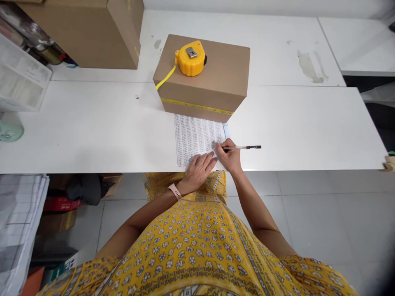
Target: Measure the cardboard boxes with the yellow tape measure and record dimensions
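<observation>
A pen [247, 147] with a clear barrel and dark end is gripped in my right hand [228, 156], its tip side down at the right part of a sheet of paper [194, 135]. Rows of dense dark writing cover the sheet. My left hand [200, 169] lies flat across the sheet's lower edge, fingers stretched out. Just beyond the paper stands a closed brown cardboard box [200, 92], hiding the sheet's top. On the box rests a yellow tape measure [191, 59], with its yellow strip running down over the box's left edge and along the front side.
A larger cardboard box [101, 37] stands at the back left of the white table [293, 127]. Beside it are a white printed box [21, 78] and a green container [11, 128]. Below the table at left sit boxes and a dark bag [84, 189].
</observation>
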`<action>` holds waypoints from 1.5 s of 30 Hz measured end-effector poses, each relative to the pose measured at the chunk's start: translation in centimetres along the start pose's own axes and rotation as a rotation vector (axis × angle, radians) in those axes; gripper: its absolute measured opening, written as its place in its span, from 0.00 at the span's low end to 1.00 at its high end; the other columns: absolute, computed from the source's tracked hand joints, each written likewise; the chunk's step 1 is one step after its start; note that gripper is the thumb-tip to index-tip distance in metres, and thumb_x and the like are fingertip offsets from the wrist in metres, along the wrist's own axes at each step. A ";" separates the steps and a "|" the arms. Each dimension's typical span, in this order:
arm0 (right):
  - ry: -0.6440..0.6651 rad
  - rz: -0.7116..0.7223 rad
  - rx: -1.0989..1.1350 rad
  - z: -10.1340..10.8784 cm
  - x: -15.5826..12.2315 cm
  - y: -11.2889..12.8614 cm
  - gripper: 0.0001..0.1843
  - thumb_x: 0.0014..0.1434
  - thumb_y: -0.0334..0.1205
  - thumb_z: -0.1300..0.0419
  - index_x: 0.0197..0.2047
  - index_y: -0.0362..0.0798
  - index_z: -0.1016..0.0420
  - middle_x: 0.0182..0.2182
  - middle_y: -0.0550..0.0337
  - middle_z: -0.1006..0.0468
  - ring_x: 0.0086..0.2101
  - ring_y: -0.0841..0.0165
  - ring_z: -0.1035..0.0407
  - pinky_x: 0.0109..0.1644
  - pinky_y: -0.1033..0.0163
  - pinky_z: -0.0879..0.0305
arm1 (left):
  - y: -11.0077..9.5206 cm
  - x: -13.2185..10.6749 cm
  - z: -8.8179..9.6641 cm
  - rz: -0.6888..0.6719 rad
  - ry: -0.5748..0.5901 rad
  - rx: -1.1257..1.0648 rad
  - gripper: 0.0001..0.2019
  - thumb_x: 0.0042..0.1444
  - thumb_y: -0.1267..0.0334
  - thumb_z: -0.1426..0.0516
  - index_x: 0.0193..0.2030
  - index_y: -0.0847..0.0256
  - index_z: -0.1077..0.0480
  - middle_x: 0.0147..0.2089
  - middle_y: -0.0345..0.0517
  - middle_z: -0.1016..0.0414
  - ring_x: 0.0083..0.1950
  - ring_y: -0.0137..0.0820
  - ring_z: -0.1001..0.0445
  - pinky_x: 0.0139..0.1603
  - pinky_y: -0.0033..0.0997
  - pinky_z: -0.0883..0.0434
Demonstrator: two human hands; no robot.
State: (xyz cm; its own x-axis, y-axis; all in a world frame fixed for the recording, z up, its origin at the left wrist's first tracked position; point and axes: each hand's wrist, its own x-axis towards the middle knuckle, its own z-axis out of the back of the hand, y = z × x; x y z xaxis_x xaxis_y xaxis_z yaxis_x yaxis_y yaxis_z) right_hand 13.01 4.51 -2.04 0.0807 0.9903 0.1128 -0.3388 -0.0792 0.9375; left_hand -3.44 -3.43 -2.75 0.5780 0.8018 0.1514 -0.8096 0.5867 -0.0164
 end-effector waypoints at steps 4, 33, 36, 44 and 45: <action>0.001 -0.007 0.010 0.0 0.0 0.2 0.22 0.58 0.50 0.35 0.23 0.53 0.43 0.17 0.70 0.41 0.23 0.73 0.46 0.28 0.63 0.47 | 0.0 0.0 -0.1 -0.008 -0.033 0.019 0.25 0.76 0.57 0.53 0.74 0.63 0.38 0.77 0.55 0.38 0.73 0.42 0.34 0.73 0.46 0.36; -0.043 -0.012 0.004 0.1 0.1 -0.1 0.22 0.58 0.51 0.35 0.23 0.52 0.41 0.18 0.70 0.39 0.23 0.73 0.45 0.29 0.63 0.46 | 0.0 0.1 0.1 0.000 -0.011 -0.021 0.25 0.75 0.57 0.51 0.74 0.62 0.38 0.77 0.56 0.39 0.73 0.43 0.34 0.73 0.47 0.36; -0.038 0.000 -0.012 0.1 0.1 -0.1 0.21 0.59 0.49 0.36 0.23 0.52 0.42 0.18 0.70 0.40 0.23 0.73 0.45 0.29 0.62 0.46 | 0.0 0.1 0.1 0.001 -0.013 -0.030 0.24 0.76 0.57 0.53 0.74 0.63 0.37 0.77 0.55 0.38 0.73 0.43 0.33 0.72 0.47 0.35; -0.038 -0.009 0.001 0.1 0.0 -0.1 0.21 0.58 0.48 0.36 0.22 0.52 0.42 0.18 0.70 0.40 0.23 0.73 0.45 0.29 0.63 0.46 | 0.0 0.2 0.1 -0.001 -0.029 -0.006 0.24 0.76 0.57 0.53 0.73 0.63 0.36 0.76 0.55 0.37 0.72 0.42 0.32 0.71 0.47 0.34; -0.042 -0.015 0.009 0.1 0.0 -0.1 0.21 0.58 0.47 0.36 0.23 0.52 0.41 0.18 0.70 0.40 0.23 0.73 0.45 0.29 0.63 0.46 | 0.0 0.2 0.2 -0.001 -0.023 -0.010 0.24 0.76 0.57 0.53 0.73 0.63 0.36 0.76 0.55 0.37 0.72 0.42 0.32 0.72 0.47 0.34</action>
State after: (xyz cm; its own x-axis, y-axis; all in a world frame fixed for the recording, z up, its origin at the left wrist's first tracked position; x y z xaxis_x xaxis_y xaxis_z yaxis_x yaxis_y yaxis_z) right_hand 13.15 4.51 -2.08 0.1247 0.9859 0.1120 -0.3287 -0.0654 0.9422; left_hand -3.35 -3.32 -2.57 0.5763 0.7985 0.1739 -0.8079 0.5887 -0.0259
